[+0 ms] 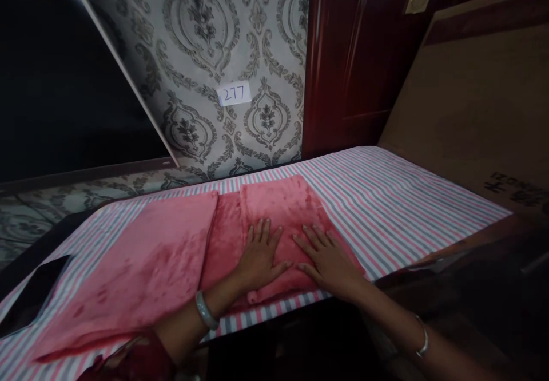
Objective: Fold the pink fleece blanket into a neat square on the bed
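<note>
A pink plush cloth (pixel 150 255) lies spread on the table, with its right part folded over toward the middle. Both my hands rest palm down on that folded part, fingers spread. My left hand (pixel 261 258) is near the inner edge of the fold, and my right hand (pixel 329 261) lies closer to its outer right side. A strip of darker pink shows between the fold's edge and the wide left part. Neither hand grips the fabric.
A striped cover (pixel 386 209) lies under the cloth. A dark phone (pixel 34 295) rests at the left. Behind are a large screen (pixel 77 83), patterned wallpaper with a paper label (pixel 234 93) reading 277, and a wooden door (pixel 343 55). A cardboard box (pixel 484 95) stands at the right.
</note>
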{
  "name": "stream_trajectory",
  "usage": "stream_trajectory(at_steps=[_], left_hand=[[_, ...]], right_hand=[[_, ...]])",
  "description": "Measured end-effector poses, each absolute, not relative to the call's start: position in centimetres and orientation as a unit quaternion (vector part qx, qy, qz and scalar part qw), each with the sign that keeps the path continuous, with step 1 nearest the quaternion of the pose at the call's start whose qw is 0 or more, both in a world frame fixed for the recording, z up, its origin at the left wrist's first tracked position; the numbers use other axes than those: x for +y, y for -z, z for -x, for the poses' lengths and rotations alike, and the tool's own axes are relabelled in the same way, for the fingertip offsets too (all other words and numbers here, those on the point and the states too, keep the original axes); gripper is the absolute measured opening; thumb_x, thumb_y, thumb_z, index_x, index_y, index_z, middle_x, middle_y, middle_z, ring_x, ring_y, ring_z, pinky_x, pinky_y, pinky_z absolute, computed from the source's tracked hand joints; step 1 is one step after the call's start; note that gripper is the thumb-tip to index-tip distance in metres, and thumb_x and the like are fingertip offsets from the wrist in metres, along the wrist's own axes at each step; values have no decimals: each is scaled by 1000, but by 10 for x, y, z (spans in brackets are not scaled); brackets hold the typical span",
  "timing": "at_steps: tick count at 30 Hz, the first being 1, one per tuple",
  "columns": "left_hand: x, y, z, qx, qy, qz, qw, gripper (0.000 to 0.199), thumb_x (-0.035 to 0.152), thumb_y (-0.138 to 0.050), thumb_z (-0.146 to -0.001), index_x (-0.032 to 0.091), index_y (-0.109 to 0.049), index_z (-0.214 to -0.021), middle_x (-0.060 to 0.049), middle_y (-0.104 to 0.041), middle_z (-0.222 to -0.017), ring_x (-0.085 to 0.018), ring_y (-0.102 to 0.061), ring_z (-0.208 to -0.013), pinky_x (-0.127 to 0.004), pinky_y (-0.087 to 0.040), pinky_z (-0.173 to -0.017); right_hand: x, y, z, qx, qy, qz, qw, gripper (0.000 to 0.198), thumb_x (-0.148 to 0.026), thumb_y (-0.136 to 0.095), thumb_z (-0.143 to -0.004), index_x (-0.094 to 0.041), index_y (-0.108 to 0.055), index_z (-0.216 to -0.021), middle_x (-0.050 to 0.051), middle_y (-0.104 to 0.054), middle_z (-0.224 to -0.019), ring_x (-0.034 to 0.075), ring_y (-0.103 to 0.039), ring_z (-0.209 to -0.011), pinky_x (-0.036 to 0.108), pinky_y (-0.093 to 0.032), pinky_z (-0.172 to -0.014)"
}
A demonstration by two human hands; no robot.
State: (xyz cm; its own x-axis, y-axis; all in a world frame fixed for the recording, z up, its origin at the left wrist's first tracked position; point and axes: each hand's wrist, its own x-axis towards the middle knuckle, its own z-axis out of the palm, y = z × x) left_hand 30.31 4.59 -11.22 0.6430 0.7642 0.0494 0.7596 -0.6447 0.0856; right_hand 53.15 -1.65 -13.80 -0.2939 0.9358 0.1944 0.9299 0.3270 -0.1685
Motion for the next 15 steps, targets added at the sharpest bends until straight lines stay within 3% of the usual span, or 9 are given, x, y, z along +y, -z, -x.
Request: stream_trajectory(at_steps=[5,10,15], left_hand=[[48,113,-302,412,-56,-909,28,92,73,-52,-92,19,-29,-163,-24,-16,-170,-43,-10,-157,-69,-17,-122],[46,112,-303,421,-59,-904,47,92,72,-56,-90,20,-31,-162,-22,-16,-170,-43,-9,-158,-69,-15,-123],[41,105,-300,428,-61,-897,93,93,71,-60,-88,22,-31,-162,-20,-16,-171,-40,-9,-158,-67,-14,-124]], right_hand=[[29,91,-547,-800,-71,573,164,58,-47,-36,-105,-19,-51,-153,15,-60,-147,30,-57,-134,46,-44,-111],[117,57,-540,-731,-11,662,167,66,-45,-36,-104,-16,-32,-163,14,-30,-168,33,-25,-155,50,-29,-122],[152,82,-520,-711,-34,697,92,64,-44,-31,-106,-16,-29,-163,15,-23,-170,30,-17,-157,52,-23,-123]])
